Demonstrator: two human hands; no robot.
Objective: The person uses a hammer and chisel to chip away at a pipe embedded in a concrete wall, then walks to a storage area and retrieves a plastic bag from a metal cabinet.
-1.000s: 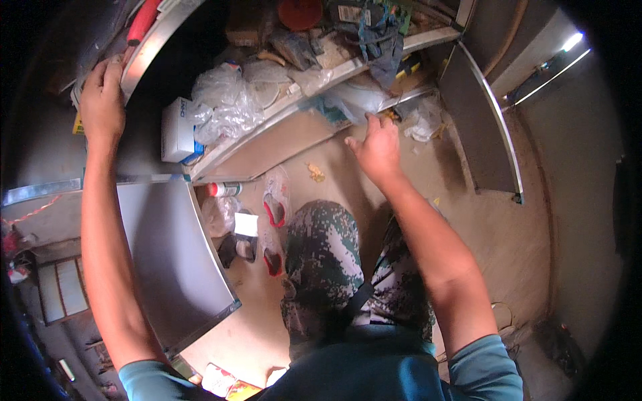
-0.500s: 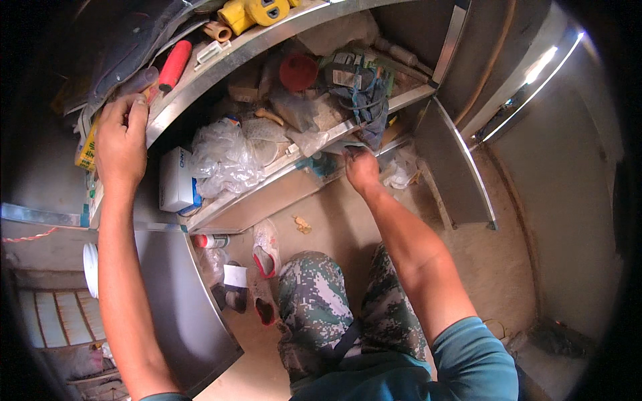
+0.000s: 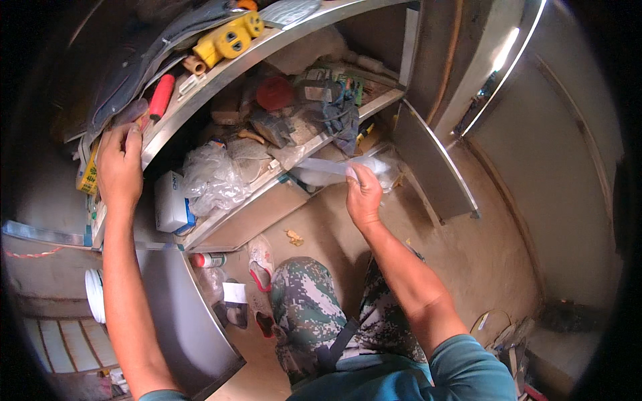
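My right hand [image 3: 364, 194] is closed, thumb against fingers, on the end of a pale translucent plastic strip [image 3: 324, 166] that points left in front of the cabinet's lower opening. My left hand [image 3: 120, 164] grips the edge of the cabinet top [image 3: 160, 137], its fingertips partly hidden. Beside it are a yellow box [image 3: 87, 175] and a red cylindrical handle [image 3: 161, 97]. On the shelf below lie a crumpled clear plastic bag [image 3: 212, 177], a white and blue box [image 3: 171, 202], a red round thing [image 3: 275, 93] and a dark blue cloth-like bundle [image 3: 342, 123].
Yellow power sockets [image 3: 229, 41] sit on the cabinet top. Open doors stand at the right [image 3: 436, 160] and left [image 3: 175, 301]. Shoes [image 3: 261, 264], a red-capped bottle [image 3: 208, 260] and a white container [image 3: 95, 295] are low at the left.
My right hand has come out from the lower opening toward me, and the translucent strip now shows in it. My left hand keeps its place on the edge; the view has shifted slightly.
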